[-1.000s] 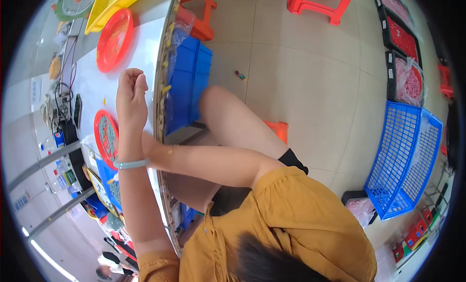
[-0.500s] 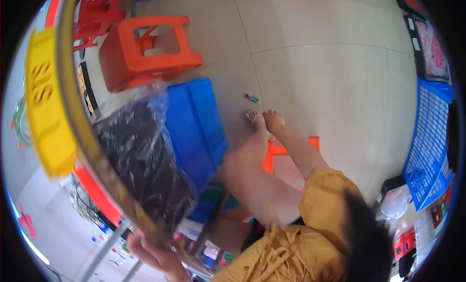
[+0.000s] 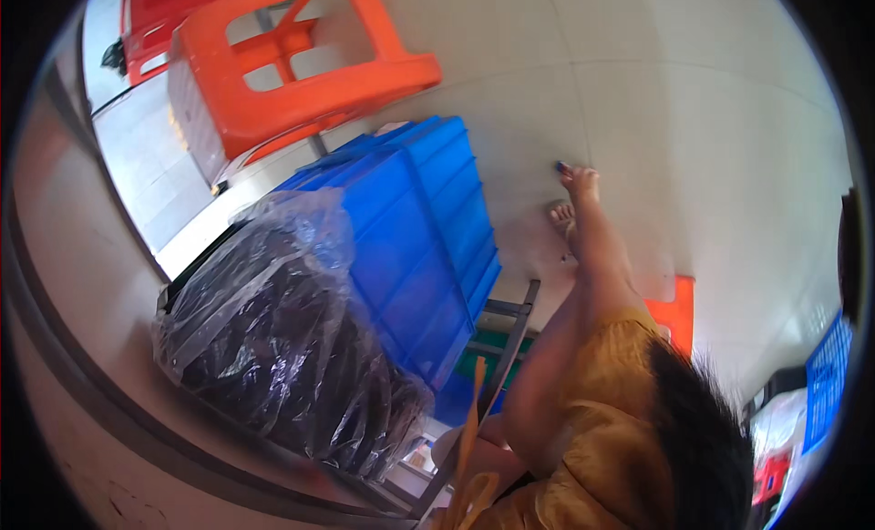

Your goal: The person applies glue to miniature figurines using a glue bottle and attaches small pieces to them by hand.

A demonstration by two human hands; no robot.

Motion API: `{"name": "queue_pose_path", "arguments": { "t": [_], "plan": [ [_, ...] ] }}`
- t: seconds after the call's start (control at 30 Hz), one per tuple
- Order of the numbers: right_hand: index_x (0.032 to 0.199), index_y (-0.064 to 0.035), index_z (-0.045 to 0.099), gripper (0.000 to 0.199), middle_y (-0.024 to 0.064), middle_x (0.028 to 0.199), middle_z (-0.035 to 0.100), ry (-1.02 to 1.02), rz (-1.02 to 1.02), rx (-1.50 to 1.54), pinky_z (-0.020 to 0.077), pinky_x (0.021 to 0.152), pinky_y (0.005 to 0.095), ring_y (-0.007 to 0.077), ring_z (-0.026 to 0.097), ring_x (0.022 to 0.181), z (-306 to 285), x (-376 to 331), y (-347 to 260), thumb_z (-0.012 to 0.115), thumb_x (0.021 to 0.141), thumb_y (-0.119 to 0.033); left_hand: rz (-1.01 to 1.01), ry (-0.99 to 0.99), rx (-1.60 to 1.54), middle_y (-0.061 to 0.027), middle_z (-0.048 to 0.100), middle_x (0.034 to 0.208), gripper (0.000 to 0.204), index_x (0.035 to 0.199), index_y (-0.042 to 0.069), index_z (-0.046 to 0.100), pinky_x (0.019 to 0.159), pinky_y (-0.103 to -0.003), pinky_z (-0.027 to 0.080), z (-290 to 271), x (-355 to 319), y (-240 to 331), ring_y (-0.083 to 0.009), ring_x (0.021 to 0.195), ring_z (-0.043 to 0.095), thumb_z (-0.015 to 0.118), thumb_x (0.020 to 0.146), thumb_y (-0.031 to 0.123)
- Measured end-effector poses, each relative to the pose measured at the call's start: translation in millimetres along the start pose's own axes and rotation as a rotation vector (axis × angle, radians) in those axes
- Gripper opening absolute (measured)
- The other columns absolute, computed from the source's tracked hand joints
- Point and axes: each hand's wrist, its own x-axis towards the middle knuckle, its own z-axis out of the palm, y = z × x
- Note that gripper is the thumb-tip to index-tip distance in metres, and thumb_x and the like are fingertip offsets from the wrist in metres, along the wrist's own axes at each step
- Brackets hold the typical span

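My right hand [image 3: 581, 180] reaches down to the floor beside my bare foot [image 3: 563, 216]. Its fingers are closed on a small colourful object [image 3: 561, 167], of which only a dark blue and reddish end pokes out. The object's exact kind is too small to make out. My right arm, in a mustard sleeve [image 3: 620, 339], stretches down past my leg. My left hand does not show.
To the left, a clear plastic bag of dark material [image 3: 283, 348] lies against blue plastic crates [image 3: 401, 238]. Behind them is a tipped orange stool [image 3: 273, 83]. Another orange stool [image 3: 673, 311] is near my arm; a blue basket [image 3: 828, 380] stands at far right.
My right hand has moved onto the small object on the floor and closed on it. My left hand, earlier by the table edge, has gone out of view. The whole view has shifted.
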Motion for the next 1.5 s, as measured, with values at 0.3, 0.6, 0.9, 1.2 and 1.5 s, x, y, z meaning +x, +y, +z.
{"name": "queue_pose_path", "arguments": {
  "t": [0.3, 0.6, 0.9, 1.2, 1.5],
  "plan": [
    [0.077, -0.0089, 0.066, 0.016, 0.0103, 0.082, 0.065, 0.007, -0.288, 0.090, 0.0520, 0.067, 0.0371, 0.0246, 0.064, 0.080, 3, -30, 120, 0.049, 0.079, -0.007, 0.306, -0.063, 0.498, -0.0147, 0.053, 0.092, 0.036, 0.103, 0.000, 0.045, 0.067, -0.035, 0.045, -15, -27, -5, -0.0215, 0.075, 0.050, 0.055, 0.084, 0.029],
    [0.114, -0.0103, 0.054, 0.030, 0.0141, 0.118, 0.054, -0.335, 0.081, 0.554, 0.0431, 0.090, 0.0415, 0.0324, 0.051, 0.109, -108, -157, 141, 0.039, 0.090, -0.017, -0.255, 0.128, -0.736, 0.0010, 0.038, 0.082, 0.028, 0.098, 0.005, 0.044, 0.070, -0.022, 0.031, -1, -8, 1, -0.0085, 0.073, 0.037, 0.039, 0.095, 0.033],
    [0.115, -0.0088, 0.048, 0.039, 0.0144, 0.113, 0.051, 0.020, 0.901, 0.773, 0.0441, 0.089, 0.0405, 0.0322, 0.052, 0.106, -60, -175, 287, 0.055, 0.077, -0.016, 0.057, 0.114, -0.145, -0.0213, 0.052, 0.102, 0.038, 0.121, 0.005, 0.038, 0.072, -0.041, 0.047, 26, 11, -18, -0.0245, 0.087, 0.054, 0.051, 0.089, 0.021],
    [0.126, 0.0008, 0.040, 0.056, 0.0248, 0.121, 0.047, 0.199, 0.818, 0.761, 0.0384, 0.096, 0.0406, 0.0360, 0.046, 0.113, -22, -90, 389, 0.051, 0.072, -0.012, 0.155, 0.030, 0.039, -0.0209, 0.052, 0.101, 0.044, 0.123, 0.005, 0.037, 0.073, -0.041, 0.047, 39, -9, -17, -0.0256, 0.086, 0.055, 0.055, 0.087, 0.022],
    [0.125, -0.0062, 0.040, 0.057, 0.0167, 0.118, 0.048, 0.137, 0.890, 0.617, 0.0433, 0.087, 0.0409, 0.0298, 0.049, 0.107, -30, -29, 355, 0.060, 0.076, -0.026, 0.144, -0.056, 0.282, -0.0204, 0.053, 0.100, 0.050, 0.124, 0.006, 0.035, 0.073, -0.041, 0.047, 12, -43, -15, -0.0267, 0.084, 0.055, 0.059, 0.084, 0.023]
  ]
}}
